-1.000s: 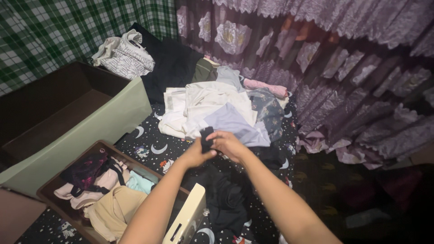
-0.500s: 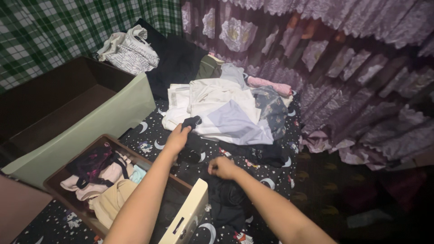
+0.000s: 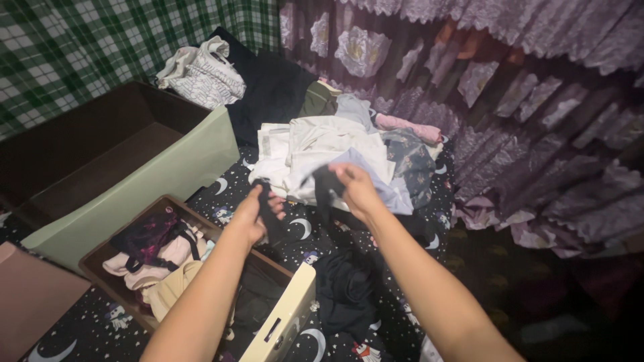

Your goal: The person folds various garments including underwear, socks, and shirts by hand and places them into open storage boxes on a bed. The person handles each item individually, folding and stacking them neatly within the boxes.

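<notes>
Near the middle of the frame the left hand (image 3: 258, 213) is closed around one end of a small black cloth garment (image 3: 270, 216), fingers curled over it. The right hand (image 3: 354, 190), a little higher and to the right, pinches another dark part at its fingertips; whether both hands grip one piece I cannot tell. Both hover above the dark bedsheet printed with moons and stars (image 3: 228, 201). Just behind them lies a heap of white and lilac clothes (image 3: 322, 151). At lower left an open brown drawer with a cream front (image 3: 194, 275) holds pink, beige and dark underthings. A larger, pale green drawer (image 3: 134, 174) sits at the left. Purple flowered curtains (image 3: 510, 100) fill the right side, green plaid cloth (image 3: 80, 47) the upper left.
</notes>
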